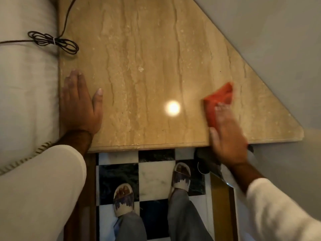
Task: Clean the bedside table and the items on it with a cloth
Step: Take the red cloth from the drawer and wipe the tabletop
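Observation:
The bedside table (147,58) has a beige marble top cut on a slant along the right wall. My right hand (225,136) presses a red-orange cloth (219,100) flat on the top near its front right corner; the hand is blurred. My left hand (78,103) lies flat with fingers together on the top's left edge, beside the bed, holding nothing. A bright lamp reflection (172,108) shows on the marble between the hands.
A dark coiled cable (53,41) lies across the top's left edge and onto the white bedding (26,75). Grey wall (278,49) borders the slanted side. Below the front edge are checkered floor tiles (152,173), my sandalled feet and a framed mirror (220,197).

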`<state>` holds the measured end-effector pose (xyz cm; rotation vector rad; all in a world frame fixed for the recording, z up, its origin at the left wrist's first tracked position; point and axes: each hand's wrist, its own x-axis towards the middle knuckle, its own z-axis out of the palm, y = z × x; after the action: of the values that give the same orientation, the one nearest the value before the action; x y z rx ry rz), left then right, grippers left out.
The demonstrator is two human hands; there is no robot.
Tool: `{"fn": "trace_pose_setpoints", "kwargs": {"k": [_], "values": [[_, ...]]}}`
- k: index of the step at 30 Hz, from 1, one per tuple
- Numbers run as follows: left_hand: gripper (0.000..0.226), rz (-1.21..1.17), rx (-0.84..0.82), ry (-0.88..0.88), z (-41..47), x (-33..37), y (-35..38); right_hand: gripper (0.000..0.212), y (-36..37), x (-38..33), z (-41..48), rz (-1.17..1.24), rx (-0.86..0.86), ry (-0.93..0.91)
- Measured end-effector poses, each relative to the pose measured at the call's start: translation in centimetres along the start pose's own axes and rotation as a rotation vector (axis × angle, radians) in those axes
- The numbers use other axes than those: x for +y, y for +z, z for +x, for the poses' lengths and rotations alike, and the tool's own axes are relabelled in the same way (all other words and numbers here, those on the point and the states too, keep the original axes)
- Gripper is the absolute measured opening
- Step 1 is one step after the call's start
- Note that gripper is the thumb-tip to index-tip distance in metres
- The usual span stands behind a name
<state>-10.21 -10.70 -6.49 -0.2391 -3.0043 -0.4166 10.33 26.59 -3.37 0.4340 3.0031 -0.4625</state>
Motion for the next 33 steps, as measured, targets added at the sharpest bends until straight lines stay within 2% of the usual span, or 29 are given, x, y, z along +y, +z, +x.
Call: {"fn": "trace_pose_setpoints", "kwargs": {"k": [3, 6, 8, 15, 19, 21, 25, 27, 30, 33], "values": [[0.070, 0.028, -0.006, 0.005, 0.0, 0.1, -0.1, 0.069, -2.2, 3.4, 0.2, 0.017, 0.061, 0.256], [0.072, 0.041, -0.031, -0.004, 0.0, 0.3, -0.3, 0.067, -1.6, 0.2, 2.1, 0.022, 0.161, 0.477], [0.072, 0.043, -0.034, -0.010, -0.1, 0.5, -0.4, 0.067, -1.1, -2.8, 4.5, 0.020, 0.177, 0.508], [0.078, 0.039, -0.034, -0.010, 0.1, 0.3, -0.6, 0.068, -0.7, -10.9, 20.1, -0.013, 0.130, 0.270], [0.079, 0.028, -0.049, -0.013, 0.1, 0.3, -0.7, 0.070, 0.0, -17.5, 27.6, -0.046, 0.047, 0.094], [0.078, 0.034, -0.052, -0.012, 0.1, 0.2, -0.7, 0.070, 0.8, -21.1, 29.0, -0.070, 0.002, -0.052], [0.076, 0.035, -0.037, -0.006, 0.1, 0.2, -0.6, 0.068, 2.9, -26.7, 27.7, -0.115, -0.090, -0.470], [0.076, 0.036, -0.037, -0.005, 0.2, 0.2, -0.5, 0.067, 3.4, -27.0, 26.3, -0.113, -0.113, -0.573], [0.075, 0.034, -0.038, -0.006, 0.2, 0.0, -0.4, 0.065, 3.1, -23.8, 23.4, -0.040, -0.119, -0.550], [0.073, 0.013, -0.041, -0.003, 0.1, 0.0, -0.4, 0.064, 1.5, -17.2, 20.0, 0.044, -0.008, -0.266]]}}
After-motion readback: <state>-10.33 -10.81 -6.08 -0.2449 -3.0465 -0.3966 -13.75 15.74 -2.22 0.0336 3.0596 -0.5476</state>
